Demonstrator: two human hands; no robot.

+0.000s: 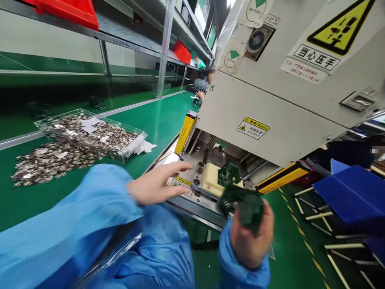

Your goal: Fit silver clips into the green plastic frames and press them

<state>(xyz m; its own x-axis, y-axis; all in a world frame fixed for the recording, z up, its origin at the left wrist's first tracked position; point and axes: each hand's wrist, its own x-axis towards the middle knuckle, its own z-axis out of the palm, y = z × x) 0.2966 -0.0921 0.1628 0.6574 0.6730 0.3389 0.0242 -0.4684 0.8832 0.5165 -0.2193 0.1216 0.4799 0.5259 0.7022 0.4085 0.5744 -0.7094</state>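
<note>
My right hand [252, 241] grips a dark green moulded plastic part [248, 204], smeared by motion, in front of the press. A similar dark green part [229, 173] sits on the cream fixture block [211, 178] inside the press opening. My left hand [162, 182] hovers left of the fixture with thumb and fingers apart, holding nothing. On the green bench to the left, small shiny metal pieces [54, 162] lie in a heap, and more of them fill a clear plastic tray [132, 149].
The grey press housing [228, 104] overhangs the fixture. Yellow guard bars [185, 132] flank its opening. Red bins [182, 52] stand on the shelf above the bench. Blue panels on a pale frame [355, 192] stand at right. Another person's hand [200, 95] shows farther along.
</note>
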